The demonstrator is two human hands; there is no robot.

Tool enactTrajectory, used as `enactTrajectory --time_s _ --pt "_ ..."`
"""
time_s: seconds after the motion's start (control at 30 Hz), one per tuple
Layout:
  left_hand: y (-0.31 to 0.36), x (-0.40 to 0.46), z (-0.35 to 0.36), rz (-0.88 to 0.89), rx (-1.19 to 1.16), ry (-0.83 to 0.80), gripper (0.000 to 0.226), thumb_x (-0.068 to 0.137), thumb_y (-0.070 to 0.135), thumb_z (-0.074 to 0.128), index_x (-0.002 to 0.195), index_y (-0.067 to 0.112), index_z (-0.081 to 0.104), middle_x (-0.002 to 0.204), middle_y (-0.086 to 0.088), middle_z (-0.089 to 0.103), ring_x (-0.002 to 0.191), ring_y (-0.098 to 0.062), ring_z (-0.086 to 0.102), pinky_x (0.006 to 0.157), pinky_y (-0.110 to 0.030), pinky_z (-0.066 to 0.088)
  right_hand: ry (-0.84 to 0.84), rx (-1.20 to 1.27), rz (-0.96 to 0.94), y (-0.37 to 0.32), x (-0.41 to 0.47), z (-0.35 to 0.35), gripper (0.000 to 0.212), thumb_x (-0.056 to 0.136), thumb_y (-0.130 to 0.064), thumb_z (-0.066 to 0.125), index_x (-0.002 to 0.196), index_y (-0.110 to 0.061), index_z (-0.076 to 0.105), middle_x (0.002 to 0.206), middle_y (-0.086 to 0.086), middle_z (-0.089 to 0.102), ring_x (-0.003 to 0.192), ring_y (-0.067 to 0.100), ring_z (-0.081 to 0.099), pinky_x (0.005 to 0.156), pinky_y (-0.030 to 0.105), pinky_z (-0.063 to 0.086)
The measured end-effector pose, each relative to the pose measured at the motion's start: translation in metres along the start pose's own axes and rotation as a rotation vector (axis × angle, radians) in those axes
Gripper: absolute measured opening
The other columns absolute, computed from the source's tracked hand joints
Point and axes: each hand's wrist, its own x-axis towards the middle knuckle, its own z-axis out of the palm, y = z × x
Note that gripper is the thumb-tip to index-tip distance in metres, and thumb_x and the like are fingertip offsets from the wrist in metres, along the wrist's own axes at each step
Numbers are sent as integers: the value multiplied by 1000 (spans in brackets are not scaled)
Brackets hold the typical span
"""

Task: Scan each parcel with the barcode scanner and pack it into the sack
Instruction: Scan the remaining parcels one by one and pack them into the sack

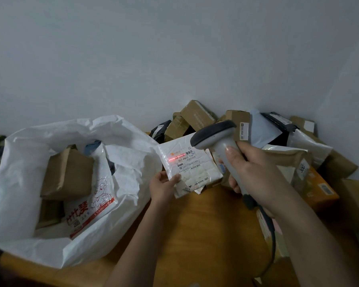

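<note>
In the middle of the frame our left hand (164,186) pinched the white parcel (190,165) while our right hand (255,170) gripped the scanner (222,146), and the red line might miss the barcode if the parcel tipped.

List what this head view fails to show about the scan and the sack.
- Label print: too small to read in full.
- Scanner trigger: hidden by the right hand.
- Sack bottom: covered by packed parcels.
- Cable end: cut off by the lower edge.
</note>
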Motion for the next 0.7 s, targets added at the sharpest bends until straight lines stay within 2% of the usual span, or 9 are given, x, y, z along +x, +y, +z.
enactTrajectory --time_s 0.17,0.3,0.37,0.43,0.53,0.7 --pt "10 -6 -4 27 -17 3 26 82 4 76 103 3 60 97 -14 72 77 -21 74 54 -27 57 -16 -14 -28 -1 5 10 22 102 -38 43 92 -28 60 61 -6 59 54 4 57 57 29 45" --pt "14 -8 -10 30 -8 31 30 82 7 76 108 4 61 99 -13 73 81 -25 74 56 -30 59 -32 -46 -48 -4 2 12 21 102 -37 42 93 -27 59 58 -16 62 54 -2 57 56 26 43" --pt "16 -7 -14 32 -8 52 33 82 7 77 110 3 60 102 -14 72 85 -27 73 59 -32 60 -44 -40 -44 -7 -1 12 22 102 -37 43 93 -26 60 62 -7 61 55 3 58 55 25 44" --pt "17 -6 -18 36 -11 72 33 82 6 77 110 3 60 103 -15 71 84 -27 73 59 -31 60 -51 -37 -42 -11 -5 11 22 102 -38 43 94 -26 60 64 -6 59 54 4 57 54 24 44" --pt "18 -6 -24 37 -12 90 27 82 6 77 103 6 60 99 -13 72 76 -21 74 57 -30 59 -65 -19 -42 -18 -9 8 25 101 -39 43 94 -23 61 67 -2 60 55 7 57 56 29 47" --pt "20 -9 -26 55 -2 114 26 80 4 78 98 7 60 99 -15 72 77 -23 74 60 -33 60 -69 13 -60 -24 -14 3 27 100 -41 43 92 -22 61 63 1 59 56 13 57 62 40 50"
